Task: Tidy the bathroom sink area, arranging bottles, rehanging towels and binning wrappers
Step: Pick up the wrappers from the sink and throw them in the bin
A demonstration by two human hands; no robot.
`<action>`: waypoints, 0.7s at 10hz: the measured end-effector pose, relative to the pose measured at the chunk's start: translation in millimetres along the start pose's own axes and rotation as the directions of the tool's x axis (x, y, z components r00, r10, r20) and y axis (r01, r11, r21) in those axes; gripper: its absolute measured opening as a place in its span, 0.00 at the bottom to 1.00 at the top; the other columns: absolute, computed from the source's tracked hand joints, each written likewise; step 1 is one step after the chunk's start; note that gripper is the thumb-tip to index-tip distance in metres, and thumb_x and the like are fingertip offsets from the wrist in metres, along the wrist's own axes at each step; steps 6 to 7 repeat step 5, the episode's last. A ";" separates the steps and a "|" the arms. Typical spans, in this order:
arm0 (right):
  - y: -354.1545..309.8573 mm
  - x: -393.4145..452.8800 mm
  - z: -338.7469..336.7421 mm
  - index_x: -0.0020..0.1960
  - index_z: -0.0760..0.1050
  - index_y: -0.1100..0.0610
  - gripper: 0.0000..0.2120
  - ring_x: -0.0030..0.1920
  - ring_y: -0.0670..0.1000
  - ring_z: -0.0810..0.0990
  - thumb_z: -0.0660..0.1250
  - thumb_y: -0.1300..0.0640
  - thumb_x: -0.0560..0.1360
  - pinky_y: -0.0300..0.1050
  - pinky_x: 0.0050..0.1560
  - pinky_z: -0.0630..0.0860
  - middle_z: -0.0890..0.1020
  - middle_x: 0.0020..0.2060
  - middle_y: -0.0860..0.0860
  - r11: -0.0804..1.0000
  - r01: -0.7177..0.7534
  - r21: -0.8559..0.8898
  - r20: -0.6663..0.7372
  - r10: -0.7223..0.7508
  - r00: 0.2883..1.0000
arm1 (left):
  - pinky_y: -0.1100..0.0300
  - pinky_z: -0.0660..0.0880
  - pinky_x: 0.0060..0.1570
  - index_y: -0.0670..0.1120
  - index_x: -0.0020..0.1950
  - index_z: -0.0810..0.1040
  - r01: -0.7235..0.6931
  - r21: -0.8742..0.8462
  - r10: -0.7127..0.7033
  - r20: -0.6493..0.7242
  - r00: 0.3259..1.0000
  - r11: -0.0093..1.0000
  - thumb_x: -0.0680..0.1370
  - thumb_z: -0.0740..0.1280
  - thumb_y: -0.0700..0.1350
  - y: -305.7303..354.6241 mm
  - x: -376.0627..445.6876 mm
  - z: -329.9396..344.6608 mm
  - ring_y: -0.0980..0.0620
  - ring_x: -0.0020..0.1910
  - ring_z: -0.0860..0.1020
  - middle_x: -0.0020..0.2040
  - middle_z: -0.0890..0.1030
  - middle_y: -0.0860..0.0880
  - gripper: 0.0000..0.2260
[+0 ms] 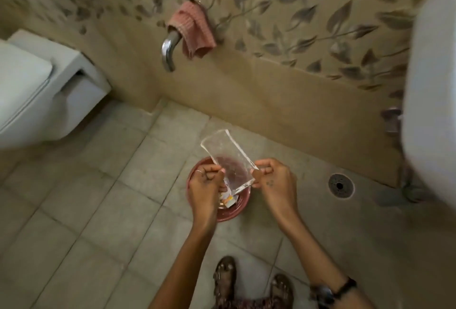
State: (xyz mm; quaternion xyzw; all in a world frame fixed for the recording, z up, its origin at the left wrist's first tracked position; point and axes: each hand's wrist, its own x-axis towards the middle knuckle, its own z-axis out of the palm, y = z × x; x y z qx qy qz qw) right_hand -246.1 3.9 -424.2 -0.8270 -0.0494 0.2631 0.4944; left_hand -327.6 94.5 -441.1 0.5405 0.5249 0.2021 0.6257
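Observation:
I look down at a small round red bin [230,213] on the tiled floor. Over it both hands hold a clear plastic wrapper [225,158], stretched between them and tilted up and away. My left hand [206,185] pinches its left edge and my right hand [274,180] pinches its right edge. An orange and white wrapper [228,201] lies inside the bin, partly hidden by my left hand. A pink towel [195,29] hangs bunched over a chrome wall holder [169,51] higher up.
A white wall-hung toilet [42,86] is at the left. The white sink's side [431,111] fills the right edge, with a pipe below it. A round floor drain [340,185] lies right of the bin. My sandalled feet [251,284] stand at the bottom.

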 end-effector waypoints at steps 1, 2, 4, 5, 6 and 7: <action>60.2 27.2 48.3 0.37 0.73 0.55 0.08 0.43 0.63 0.83 0.68 0.66 0.69 0.59 0.48 0.79 0.84 0.40 0.63 0.988 -0.147 -0.048 0.056 0.150 0.987 | 0.70 0.70 0.21 0.42 0.40 0.74 0.170 0.049 -0.169 -0.024 0.985 0.984 0.75 0.64 0.33 -64.4 34.7 -12.3 0.56 0.23 0.73 0.31 0.76 0.46 0.06; 121.7 55.1 94.7 0.33 0.73 0.53 0.12 0.44 0.63 0.83 0.65 0.68 0.69 0.57 0.49 0.79 0.84 0.42 0.63 0.967 -0.237 -0.098 0.109 0.248 0.963 | 0.70 0.71 0.19 0.39 0.43 0.75 0.274 0.098 -0.272 -0.037 0.962 0.957 0.75 0.63 0.33 -122.0 69.7 -17.6 0.52 0.28 0.74 0.32 0.76 0.45 0.03; 207.0 101.8 151.8 0.31 0.70 0.52 0.15 0.45 0.63 0.81 0.62 0.68 0.70 0.60 0.51 0.77 0.82 0.42 0.64 0.931 -0.338 -0.141 0.136 0.356 0.924 | 0.61 0.72 0.33 0.40 0.46 0.74 0.482 0.169 -0.507 0.162 0.847 0.860 0.78 0.58 0.32 -202.1 122.6 -28.1 0.51 0.34 0.74 0.38 0.76 0.44 0.07; 220.5 106.4 157.0 0.32 0.69 0.50 0.15 0.44 0.58 0.79 0.63 0.68 0.69 0.59 0.51 0.78 0.81 0.41 0.61 0.915 -0.304 -0.266 0.165 0.354 0.921 | 0.65 0.73 0.30 0.40 0.52 0.73 0.446 0.219 -0.485 0.180 0.856 0.868 0.78 0.56 0.33 -213.5 121.8 -30.8 0.53 0.33 0.74 0.38 0.77 0.46 0.08; 220.5 106.4 157.0 0.32 0.69 0.50 0.15 0.44 0.58 0.79 0.63 0.68 0.69 0.59 0.51 0.78 0.81 0.41 0.61 0.915 -0.304 -0.266 0.165 0.354 0.921 | 0.65 0.73 0.30 0.40 0.52 0.73 0.446 0.219 -0.485 0.180 0.856 0.868 0.78 0.56 0.33 -213.5 121.8 -30.8 0.53 0.33 0.74 0.38 0.77 0.46 0.08; 220.5 106.4 157.0 0.32 0.69 0.50 0.15 0.44 0.58 0.79 0.63 0.68 0.69 0.59 0.51 0.78 0.81 0.41 0.61 0.915 -0.304 -0.266 0.165 0.354 0.921 | 0.65 0.73 0.30 0.40 0.52 0.73 0.446 0.219 -0.485 0.180 0.856 0.868 0.78 0.56 0.33 -213.5 121.8 -30.8 0.53 0.33 0.74 0.38 0.77 0.46 0.08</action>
